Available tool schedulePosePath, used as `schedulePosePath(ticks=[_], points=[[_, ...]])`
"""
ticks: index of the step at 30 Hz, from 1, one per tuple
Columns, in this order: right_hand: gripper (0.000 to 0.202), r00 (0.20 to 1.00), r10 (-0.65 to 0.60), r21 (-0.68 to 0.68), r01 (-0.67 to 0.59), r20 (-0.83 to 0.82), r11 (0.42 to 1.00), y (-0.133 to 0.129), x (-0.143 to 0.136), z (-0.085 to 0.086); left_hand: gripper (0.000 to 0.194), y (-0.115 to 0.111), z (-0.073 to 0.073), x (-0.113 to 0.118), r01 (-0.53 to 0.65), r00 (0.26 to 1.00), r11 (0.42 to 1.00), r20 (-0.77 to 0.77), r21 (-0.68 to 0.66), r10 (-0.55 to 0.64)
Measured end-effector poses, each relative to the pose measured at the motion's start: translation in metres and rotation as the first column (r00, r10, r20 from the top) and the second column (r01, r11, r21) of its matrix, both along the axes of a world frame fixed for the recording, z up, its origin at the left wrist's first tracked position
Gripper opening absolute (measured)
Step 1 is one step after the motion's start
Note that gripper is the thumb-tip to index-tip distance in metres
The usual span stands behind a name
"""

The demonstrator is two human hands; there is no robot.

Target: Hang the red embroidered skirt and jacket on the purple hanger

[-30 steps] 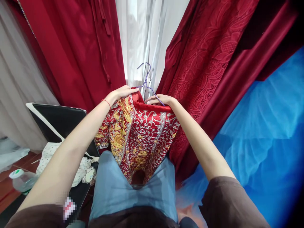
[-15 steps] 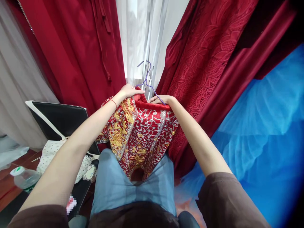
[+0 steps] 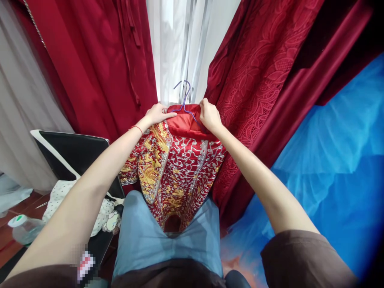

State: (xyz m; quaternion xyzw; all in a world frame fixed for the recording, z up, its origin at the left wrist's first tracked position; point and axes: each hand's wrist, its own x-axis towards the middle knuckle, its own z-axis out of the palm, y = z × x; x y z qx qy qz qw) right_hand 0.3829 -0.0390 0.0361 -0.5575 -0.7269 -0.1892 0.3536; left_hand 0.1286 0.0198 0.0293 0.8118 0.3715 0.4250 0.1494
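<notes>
A red garment [image 3: 186, 160] with gold and silver embroidery hangs between my arms, its lower part between my knees. My left hand [image 3: 157, 113] grips the left end of its red waistband, thumb pointing right. At the band's right end, my right hand [image 3: 209, 114] pinches the top edge with curled fingers. The thin purple hanger [image 3: 184, 105] stands in the middle of the band, hook upward; its right arm slopes down inside the opening, and its lower parts are hidden by the cloth.
Red garments hang on the left [image 3: 99, 64] and right [image 3: 255, 80], with blue tulle [image 3: 336, 152] farther right. A black chair [image 3: 81, 154] at the left bears a dotted white bag [image 3: 58, 196]. Near it is a clear bottle [image 3: 25, 230].
My right hand has moved up from beside the hanger's arm to the band's far edge and closed on it. The waistband is now spread wider, showing its red lining.
</notes>
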Motion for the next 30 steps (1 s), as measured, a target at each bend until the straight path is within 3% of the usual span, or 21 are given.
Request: schedulePosePath(ticks=[4,8,11,15,17,19,22,25,27,30], points=[[0.039,0.993,-0.013,-0.07,0.021,0.12,0.997,-0.014,0.006,0.004,0.052,-0.003,0.002,-0.002,-0.027,0.995,0.999,-0.093,-0.027,0.024],[0.072,0.994,-0.016,-0.133,0.031,0.109,0.991,-0.019,0.012,0.003,0.054,-0.009,-0.005,-0.002,-0.024,0.997,1.0,-0.075,0.003,0.025],[0.083,0.992,-0.091,-0.191,0.106,0.082,0.976,-0.02,0.014,0.007,0.048,-0.012,-0.02,-0.009,0.009,0.996,0.994,0.085,0.113,-0.019],[0.063,0.985,-0.155,-0.415,0.175,0.083,0.893,-0.025,0.019,0.018,0.051,-0.011,-0.053,-0.049,-0.014,0.994,0.998,0.105,-0.057,0.02],[0.052,0.992,-0.128,-0.506,0.112,0.003,0.855,-0.029,0.023,0.021,0.064,-0.007,-0.075,-0.078,-0.071,0.994,0.99,0.077,-0.12,0.081],[0.043,0.984,-0.075,-0.565,-0.029,-0.16,0.825,-0.034,0.027,0.02,0.074,-0.003,-0.097,-0.105,-0.098,0.991,0.985,0.081,-0.141,0.11],[0.035,0.88,-0.012,-0.564,-0.293,-0.474,0.772,-0.041,0.031,0.01,0.055,0.001,-0.123,-0.126,-0.202,0.975,0.978,0.078,-0.061,0.206],[0.033,0.752,0.041,-0.482,-0.462,-0.657,0.744,-0.048,0.034,-0.005,0.041,0.002,-0.13,-0.124,-0.32,0.937,0.947,0.16,0.032,0.311],[0.028,0.748,0.099,-0.409,-0.463,-0.656,0.786,-0.051,0.037,-0.015,0.036,0.005,-0.123,-0.116,-0.351,0.909,0.936,0.247,0.017,0.336],[0.017,0.858,0.132,-0.195,-0.259,-0.496,0.946,-0.051,0.042,-0.029,0.032,0.013,-0.104,-0.106,-0.372,0.857,0.926,0.358,-0.068,0.371]])
